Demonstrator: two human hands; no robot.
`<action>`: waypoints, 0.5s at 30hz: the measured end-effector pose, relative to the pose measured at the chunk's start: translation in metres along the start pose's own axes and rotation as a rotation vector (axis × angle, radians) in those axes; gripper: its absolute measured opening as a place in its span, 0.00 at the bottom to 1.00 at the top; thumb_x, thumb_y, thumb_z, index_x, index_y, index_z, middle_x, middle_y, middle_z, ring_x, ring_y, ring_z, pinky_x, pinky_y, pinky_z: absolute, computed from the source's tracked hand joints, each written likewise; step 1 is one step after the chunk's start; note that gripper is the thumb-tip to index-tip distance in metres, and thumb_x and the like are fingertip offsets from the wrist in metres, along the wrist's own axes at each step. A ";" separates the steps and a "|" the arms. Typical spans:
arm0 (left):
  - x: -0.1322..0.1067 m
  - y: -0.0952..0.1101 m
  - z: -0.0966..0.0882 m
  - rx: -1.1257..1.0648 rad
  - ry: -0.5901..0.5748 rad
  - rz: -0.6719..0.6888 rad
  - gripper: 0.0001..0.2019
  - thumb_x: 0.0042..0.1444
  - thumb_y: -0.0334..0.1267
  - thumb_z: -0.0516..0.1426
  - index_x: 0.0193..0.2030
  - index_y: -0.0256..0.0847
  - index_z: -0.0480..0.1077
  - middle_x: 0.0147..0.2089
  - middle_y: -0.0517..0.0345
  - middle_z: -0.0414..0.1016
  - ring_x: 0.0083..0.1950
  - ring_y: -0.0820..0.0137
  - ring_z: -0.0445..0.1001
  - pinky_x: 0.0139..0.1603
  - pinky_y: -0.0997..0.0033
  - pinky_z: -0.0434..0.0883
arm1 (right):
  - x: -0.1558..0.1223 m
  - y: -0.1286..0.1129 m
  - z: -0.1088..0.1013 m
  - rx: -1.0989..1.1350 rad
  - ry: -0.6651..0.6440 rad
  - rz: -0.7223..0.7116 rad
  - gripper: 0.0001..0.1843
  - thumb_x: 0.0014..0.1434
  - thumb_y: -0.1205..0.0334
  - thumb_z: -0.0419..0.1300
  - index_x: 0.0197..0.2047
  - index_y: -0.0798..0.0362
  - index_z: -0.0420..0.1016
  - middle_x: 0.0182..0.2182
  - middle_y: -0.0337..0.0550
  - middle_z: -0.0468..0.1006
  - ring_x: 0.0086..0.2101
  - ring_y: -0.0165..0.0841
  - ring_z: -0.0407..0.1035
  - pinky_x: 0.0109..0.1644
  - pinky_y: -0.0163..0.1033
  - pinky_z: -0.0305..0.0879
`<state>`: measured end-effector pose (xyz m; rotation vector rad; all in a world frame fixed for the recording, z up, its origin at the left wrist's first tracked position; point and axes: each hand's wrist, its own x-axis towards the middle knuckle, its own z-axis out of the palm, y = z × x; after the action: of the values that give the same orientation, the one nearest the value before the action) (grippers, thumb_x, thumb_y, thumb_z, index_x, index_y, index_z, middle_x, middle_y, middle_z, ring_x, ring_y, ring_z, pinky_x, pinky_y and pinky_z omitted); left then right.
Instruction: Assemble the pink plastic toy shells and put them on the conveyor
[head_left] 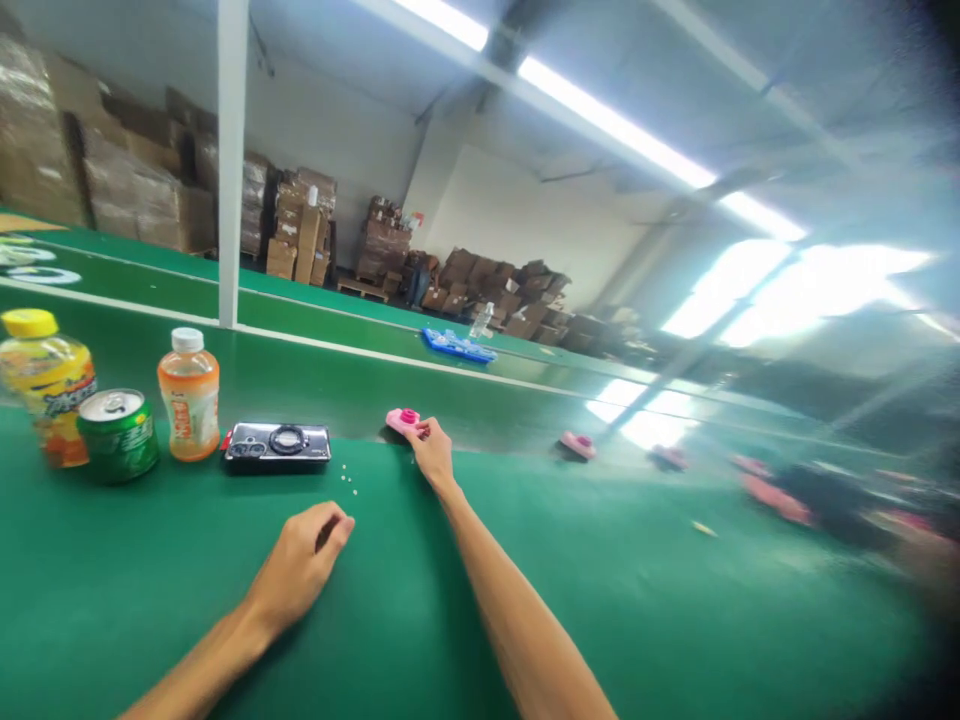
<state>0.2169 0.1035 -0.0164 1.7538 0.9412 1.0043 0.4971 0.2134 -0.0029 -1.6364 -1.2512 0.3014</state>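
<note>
Right hand closed on pink plastic piece at counter edge | left hand half-curled, empty | risk: wrist brushing near white beads scatters them

Pink plastic piece with magenta centre on green belt

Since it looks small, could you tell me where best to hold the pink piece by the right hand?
Pinch the raised darker centre of the pink piece from above, coming from the near side by the right hand: it lies flat with little edge, and the centre stands proud.
</note>
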 end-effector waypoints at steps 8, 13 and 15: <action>0.000 0.003 -0.001 0.049 0.002 -0.035 0.23 0.69 0.58 0.47 0.33 0.43 0.69 0.32 0.57 0.74 0.35 0.63 0.71 0.39 0.66 0.66 | -0.021 -0.011 0.010 0.096 0.056 -0.086 0.19 0.63 0.46 0.64 0.44 0.55 0.72 0.45 0.49 0.77 0.49 0.41 0.72 0.60 0.51 0.68; -0.001 -0.002 0.000 -0.091 0.188 -0.062 0.37 0.63 0.71 0.45 0.65 0.44 0.66 0.64 0.43 0.72 0.60 0.53 0.73 0.60 0.52 0.72 | -0.138 -0.048 0.037 0.402 -0.298 -0.144 0.28 0.67 0.36 0.55 0.57 0.49 0.73 0.55 0.52 0.77 0.55 0.42 0.74 0.60 0.47 0.72; -0.003 -0.002 0.001 -0.088 0.106 0.045 0.43 0.61 0.74 0.42 0.73 0.48 0.59 0.77 0.46 0.54 0.76 0.51 0.57 0.73 0.45 0.60 | -0.169 -0.055 0.045 0.561 -0.515 -0.091 0.34 0.67 0.32 0.53 0.66 0.44 0.69 0.65 0.50 0.70 0.62 0.44 0.68 0.66 0.51 0.66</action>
<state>0.2161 0.1011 -0.0191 1.6682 0.9127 1.1597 0.3610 0.0958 -0.0389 -1.0412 -1.4417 0.9691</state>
